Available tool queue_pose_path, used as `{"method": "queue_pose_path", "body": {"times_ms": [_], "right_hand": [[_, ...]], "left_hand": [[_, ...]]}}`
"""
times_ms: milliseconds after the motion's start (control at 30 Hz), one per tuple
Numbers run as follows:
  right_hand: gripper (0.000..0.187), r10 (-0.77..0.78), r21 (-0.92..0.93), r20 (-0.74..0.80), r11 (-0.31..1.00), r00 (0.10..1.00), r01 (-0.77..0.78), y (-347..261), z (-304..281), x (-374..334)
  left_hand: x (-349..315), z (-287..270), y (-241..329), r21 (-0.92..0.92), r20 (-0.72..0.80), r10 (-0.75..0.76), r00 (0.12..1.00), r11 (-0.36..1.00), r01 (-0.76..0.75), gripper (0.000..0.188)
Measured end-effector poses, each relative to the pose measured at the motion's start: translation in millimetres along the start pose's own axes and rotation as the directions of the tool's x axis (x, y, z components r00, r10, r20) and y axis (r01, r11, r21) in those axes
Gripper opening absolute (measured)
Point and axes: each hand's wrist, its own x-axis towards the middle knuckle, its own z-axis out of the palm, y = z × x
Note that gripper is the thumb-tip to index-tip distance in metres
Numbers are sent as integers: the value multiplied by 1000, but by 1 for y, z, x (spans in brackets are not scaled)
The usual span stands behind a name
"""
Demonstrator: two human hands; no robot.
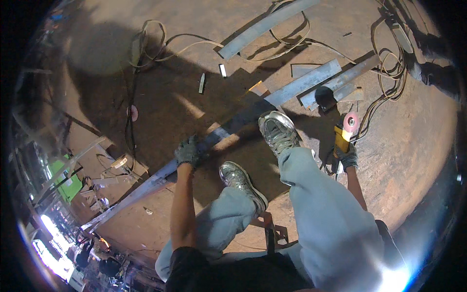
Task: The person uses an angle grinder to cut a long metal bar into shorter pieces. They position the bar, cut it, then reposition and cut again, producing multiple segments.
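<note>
My gloved left hand rests on a long steel bar that runs slantwise across the floor from lower left to upper right; its fingers bend over the bar's edge. Out to the right, my gloved right hand is wrapped round a yellow angle grinder. A pink disc sits on the grinder's head, which points away from me, apart from the bar. My right shoe is beside the bar, and my left shoe is on its near side.
Flat steel bars lie at the far side and more steel pieces at the right. Cables loop over the floor. A loose pink disc and a green panel are to the left. Another person's legs show at the far right.
</note>
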Motion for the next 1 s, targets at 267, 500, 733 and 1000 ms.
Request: {"method": "queue_pose_path", "body": {"times_ms": [267,500,733,1000], "right_hand": [[70,82,-169,-177,979,981,-113,-17,23,-4],[67,140,198,-133,974,981,-113,-23,25,-2],[64,113,214,-49,972,992,-100,-15,19,-2],[60,98,403,93,906,991,-128,-10,24,0]], "left_hand": [[34,66,-21,-18,183,-61,981,998,65,39],[26,59,34,-65,215,158,964,987,-147,30],[32,18,140,-204,-15,312,950,929,-308,32],[57,-50,104,-94,-22,122,992,988,-123,47]]}}
